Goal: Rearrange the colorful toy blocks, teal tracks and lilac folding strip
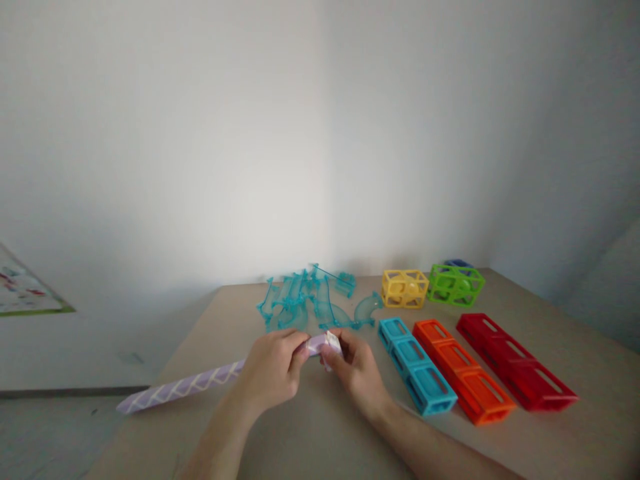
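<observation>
A long purple-and-white twisty snake puzzle point(185, 389) stretches from the left, past the table's edge, to between my two hands. Its straight part shows a white zigzag along the purple. My left hand point(275, 367) has its fingers wrapped round the puzzle, near the right end. That end point(320, 344) bends and turns down between the thumb and fingers of my right hand point(357, 370), which pinches it. Both hands are just above the table, and the stretch inside my left hand is hidden.
Translucent teal track pieces point(295, 297) lie behind my hands on the table point(320, 427). To the right are blue point(415, 363), orange point(463, 370) and red point(515, 360) open-frame blocks. Yellow point(405, 288) and green point(456, 285) frames stand near the wall point(320, 133), a dark blue one point(459, 264) behind.
</observation>
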Available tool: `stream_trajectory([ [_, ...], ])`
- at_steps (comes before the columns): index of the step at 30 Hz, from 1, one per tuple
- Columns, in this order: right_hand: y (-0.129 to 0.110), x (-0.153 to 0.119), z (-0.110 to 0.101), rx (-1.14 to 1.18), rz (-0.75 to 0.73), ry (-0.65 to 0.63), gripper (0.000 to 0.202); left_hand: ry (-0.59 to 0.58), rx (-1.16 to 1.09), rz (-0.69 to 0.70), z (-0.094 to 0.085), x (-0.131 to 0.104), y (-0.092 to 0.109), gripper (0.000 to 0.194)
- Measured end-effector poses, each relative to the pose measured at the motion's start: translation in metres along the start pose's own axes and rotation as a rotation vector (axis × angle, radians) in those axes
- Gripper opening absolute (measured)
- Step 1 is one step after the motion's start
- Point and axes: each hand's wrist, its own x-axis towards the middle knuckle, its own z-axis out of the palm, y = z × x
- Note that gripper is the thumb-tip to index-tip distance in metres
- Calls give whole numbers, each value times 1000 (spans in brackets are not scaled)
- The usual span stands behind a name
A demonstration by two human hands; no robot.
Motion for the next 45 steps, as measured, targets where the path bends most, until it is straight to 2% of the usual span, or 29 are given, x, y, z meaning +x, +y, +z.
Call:
stream_trajectory([
  [3, 1, 1, -2, -114, 2, -23, 27, -29, -14, -19, 0, 0, 1, 22],
  [8, -2, -1, -1, -123, -65, -25, 30, -59, -28, -26, -4, 0, 3, 22],
  [15, -11, -4, 1, -364, -22, 79, 33, -52, -66, -52, -3, 1, 2, 23],
  [23, -5, -2, 4, -479, 51, 205, 33, 27, 20, -108, 12, 2, 8, 15],
  [26, -5, -4, 4, -467, 3, 243, 31, 82, -19, -125, 15, 3, 11, 20],
  [29, -7, -7, 4, -439, -127, 222, 25, 89, -131, -113, 8, 5, 10, 24],
  [32, -8, -9, 5, -394, -202, 176, 22, -3, -192, -83, -5, 7, 10, 27],
  [34, -7, -9, 6, -374, -195, 184, 23, -27, -130, -88, -12, 7, 16, 28],
  [38, -5, -9, 8, -349, -148, 210, 27, 30, 38, -189, -16, 5, 35, 24],
  [41, -5, -9, 7, -299, -114, 203, 28, -24, -127, -242, -19, 6, 42, 24],
  [43, -4, -9, 5, -228, -91, 180, 27, -128, -420, -315, -24, 8, 38, 26],
  [45, -3, -8, 4, -120, -93, 113, 26, -284, -831, -462, -26, 8, 28, 28],
])
